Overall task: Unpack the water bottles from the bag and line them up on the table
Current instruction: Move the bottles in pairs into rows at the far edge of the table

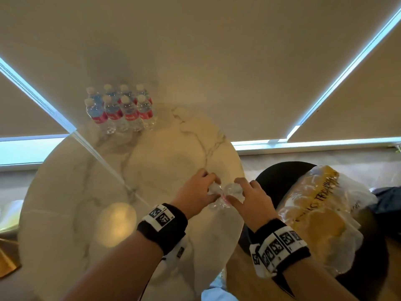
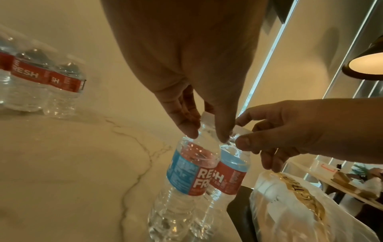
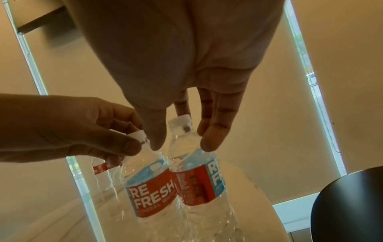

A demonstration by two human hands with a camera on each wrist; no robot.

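Observation:
Two clear water bottles with red and blue labels stand upright, touching, near the right edge of the round marble table. My left hand pinches the neck of the left bottle below its white cap. My right hand pinches the top of the right bottle the same way. I cannot tell whether their bases rest on the tabletop. Several more bottles stand grouped at the far left of the table. The white and yellow plastic bag lies to the right on a black chair.
Beige roller blinds with bright window strips close off the space behind the table. A hanging lamp is up at the right. The chair and bag crowd the table's right edge. Bare marble lies between my hands and the grouped bottles.

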